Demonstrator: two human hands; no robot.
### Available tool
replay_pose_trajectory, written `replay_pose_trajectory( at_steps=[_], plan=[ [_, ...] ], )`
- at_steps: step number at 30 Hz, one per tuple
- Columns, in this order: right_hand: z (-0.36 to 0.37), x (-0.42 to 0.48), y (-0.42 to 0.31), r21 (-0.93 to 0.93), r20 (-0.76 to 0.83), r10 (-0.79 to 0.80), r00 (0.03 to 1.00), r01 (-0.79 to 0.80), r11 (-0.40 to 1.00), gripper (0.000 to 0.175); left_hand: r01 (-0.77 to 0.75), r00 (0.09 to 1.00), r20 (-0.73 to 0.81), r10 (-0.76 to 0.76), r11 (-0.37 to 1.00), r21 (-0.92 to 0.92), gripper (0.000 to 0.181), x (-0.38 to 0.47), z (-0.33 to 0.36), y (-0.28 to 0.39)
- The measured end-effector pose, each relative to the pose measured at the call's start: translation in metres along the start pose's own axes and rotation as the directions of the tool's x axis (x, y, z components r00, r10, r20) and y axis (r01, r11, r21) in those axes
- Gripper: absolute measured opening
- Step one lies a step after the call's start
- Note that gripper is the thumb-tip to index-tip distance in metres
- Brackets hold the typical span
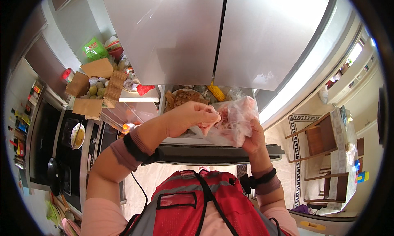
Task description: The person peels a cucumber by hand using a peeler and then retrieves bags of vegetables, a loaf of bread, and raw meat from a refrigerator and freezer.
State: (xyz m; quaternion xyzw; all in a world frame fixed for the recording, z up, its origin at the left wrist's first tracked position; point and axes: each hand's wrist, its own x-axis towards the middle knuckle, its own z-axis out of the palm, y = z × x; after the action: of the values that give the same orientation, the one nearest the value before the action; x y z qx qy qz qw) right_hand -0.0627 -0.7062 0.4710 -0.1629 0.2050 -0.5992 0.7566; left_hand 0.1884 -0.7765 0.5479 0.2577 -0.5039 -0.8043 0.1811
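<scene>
A piece of raw, pale pink meat (205, 129) is pinched between the thumb and fingers of my left hand (190, 116). My right hand (255, 137) grips a clear plastic bag (235, 134) from its right side, with more pinkish meat visible through the film. Both hands are above a pulled-out refrigerator drawer (172, 140). Inside the drawer, a corn cob (216, 92) lies near the back. To its left is a plate of brown, flaky food (187, 96). Other bagged contents are partly hidden by my hands.
Two tall refrigerator doors (172, 36) stand shut above the drawer. On the left, an open cardboard box (92, 106) holds several round greenish fruits. A stove with a bowl (77, 136) and a black pan (54, 176) is farther left. Wooden chairs (320, 139) stand by a table at right.
</scene>
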Motion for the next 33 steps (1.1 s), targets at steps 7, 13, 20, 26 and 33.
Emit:
replay_pose_trajectory(
  at_steps=[7,13,20,26,33],
  plan=[
    [0.015,0.002,0.010,-0.007,-0.100,-0.255,0.962,0.255,0.967,0.060,-0.406,0.816,0.262,0.516,0.188,0.894,0.042,-0.015,0.032,-0.035],
    [0.016,0.002,0.010,0.007,-0.068,-0.206,0.976,0.207,0.978,0.058,-0.458,0.820,0.282,0.498,0.276,0.845,0.044,-0.018,0.053,-0.030],
    [0.034,-0.001,0.018,0.060,-0.003,-0.199,0.980,0.199,0.978,0.067,-0.433,0.901,0.303,0.311,0.589,0.682,0.042,-0.009,0.054,-0.018],
    [0.035,-0.005,0.019,0.078,0.066,-0.136,0.989,0.131,0.988,0.074,-0.631,0.688,0.429,0.586,0.190,0.752,0.043,-0.003,0.059,-0.025],
    [0.030,-0.005,0.026,0.116,-0.032,-0.183,0.983,0.185,0.976,0.066,-0.564,0.824,0.465,0.325,0.554,0.613,0.041,-0.004,0.080,-0.050]
  ],
)
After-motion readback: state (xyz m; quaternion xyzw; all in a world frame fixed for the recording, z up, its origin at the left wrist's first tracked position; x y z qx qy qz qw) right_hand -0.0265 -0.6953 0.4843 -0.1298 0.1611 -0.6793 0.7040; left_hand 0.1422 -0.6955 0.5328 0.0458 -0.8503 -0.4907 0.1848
